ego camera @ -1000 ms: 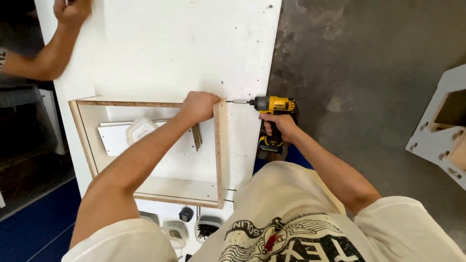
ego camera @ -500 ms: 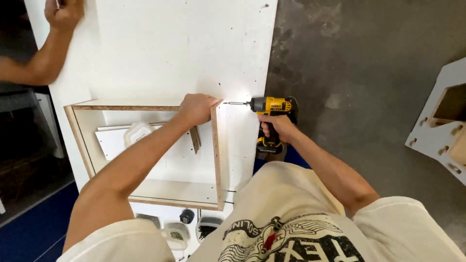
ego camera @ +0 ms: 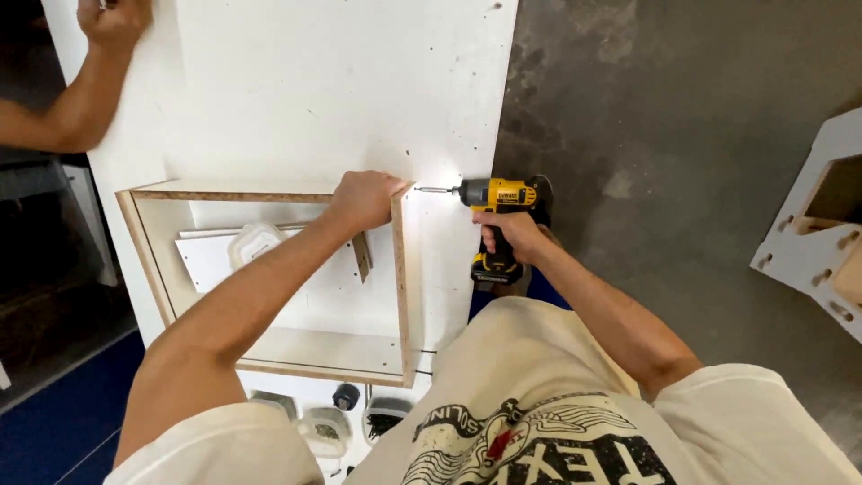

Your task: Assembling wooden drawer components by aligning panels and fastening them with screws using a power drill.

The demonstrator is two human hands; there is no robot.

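Observation:
My left hand grips the top right corner of an open box frame made of white-faced chipboard, which lies on a large white panel. My right hand holds a yellow and black cordless drill by its handle. The drill lies level, and its bit points left at the frame's right side board, close to the corner under my left hand. A small white panel and a plastic container show inside the frame.
Another person's hand rests on the big panel's far left corner. Small tubs of screws sit below the frame. Grey concrete floor lies to the right, with a white plywood stand at the right edge. Blue floor is at bottom left.
The drill and my right hand have shifted slightly left, bringing the bit closer to the frame's side. My left hand stays on the corner.

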